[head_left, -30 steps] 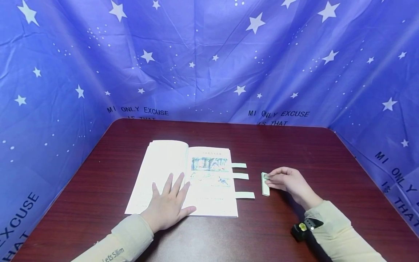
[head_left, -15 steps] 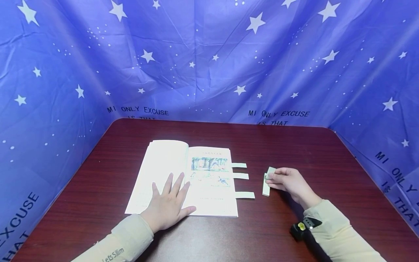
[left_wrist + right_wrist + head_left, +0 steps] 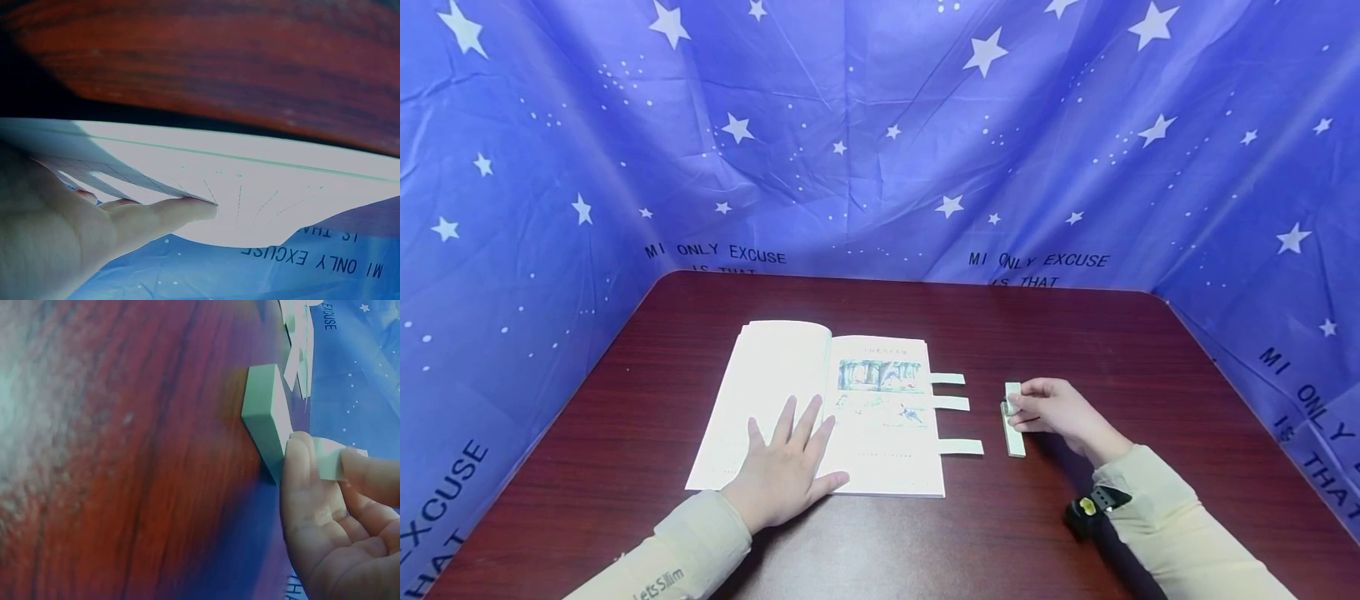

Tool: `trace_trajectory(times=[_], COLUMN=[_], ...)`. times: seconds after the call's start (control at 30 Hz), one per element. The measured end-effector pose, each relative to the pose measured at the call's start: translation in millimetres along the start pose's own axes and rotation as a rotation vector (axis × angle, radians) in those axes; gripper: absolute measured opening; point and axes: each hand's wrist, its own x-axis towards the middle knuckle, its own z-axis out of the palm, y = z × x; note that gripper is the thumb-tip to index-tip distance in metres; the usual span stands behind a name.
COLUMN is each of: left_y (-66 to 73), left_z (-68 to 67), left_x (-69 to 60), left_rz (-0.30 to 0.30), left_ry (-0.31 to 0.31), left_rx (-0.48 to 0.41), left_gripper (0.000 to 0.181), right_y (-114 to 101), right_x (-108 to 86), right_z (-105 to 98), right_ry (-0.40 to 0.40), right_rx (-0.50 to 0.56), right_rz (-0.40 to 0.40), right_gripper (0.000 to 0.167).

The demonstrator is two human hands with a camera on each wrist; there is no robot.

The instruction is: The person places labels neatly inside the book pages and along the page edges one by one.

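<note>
An open book (image 3: 880,479) lies on the table, with a picture on its right page. My left hand (image 3: 784,477) rests on it with fingers spread across the lower left page and the fold. Right of the book, my right hand (image 3: 1063,414) pinches a pale green sticky note strip (image 3: 1012,391) between thumb and finger. Below that hand is the pad of sticky notes (image 3: 1015,442), a thin block on the table. In the right wrist view the strip (image 3: 329,459) is bent up from the pad (image 3: 259,397); whether its end still sticks there is hidden.
Three pale strips, an upper one (image 3: 948,379), a middle one (image 3: 952,404) and a lower one (image 3: 962,447), stick out from the book's right edge. A dark red wooden table (image 3: 880,550) carries everything. A blue star-patterned curtain (image 3: 850,108) surrounds its far sides.
The right hand has raised the strip's upper end above the pad and straightened it. The pad has shifted slightly to the right and nearer. The left hand has stayed in place on the book.
</note>
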Motion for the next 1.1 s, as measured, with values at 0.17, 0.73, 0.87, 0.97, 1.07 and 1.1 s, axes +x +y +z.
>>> trace_trajectory(times=[0.17, 0.73, 0.87, 0.97, 1.07, 1.1], left_y=[0.3, -0.9, -0.8, -0.6, -0.3, -0.3], left_z=[0.2, 2.0, 2.4, 2.3, 2.1, 2.0], left_x=[0.1, 0.5, 0.6, 0.7, 0.6, 0.6], left_rz=[0.001, -0.001, 0.0, 0.0, -0.001, -0.001], left_ry=[0.002, 0.004, 0.006, 0.007, 0.005, 0.005], left_rx=[-0.003, 0.01, 0.009, 0.009, 0.009, 0.01], left_gripper=[0.076, 0.076, 0.076, 0.075, 0.076, 0.075], right_y=[-1, -7, -9, -10, -11, -12], right_x=[-1.1, -6.2, -7.9, -8.7, -9.2, -9.4], right_z=[2, 12, 13, 13, 12, 12], right_ry=[-0.013, 0.054, 0.058, 0.056, 0.053, 0.054], right_rx=[-0.01, -0.05, -0.039, -0.032, -0.017, -0.01], right_rz=[-0.006, -0.023, -0.018, -0.013, -0.006, -0.001], right_gripper=[0.014, 0.009, 0.01, 0.011, 0.011, 0.011])
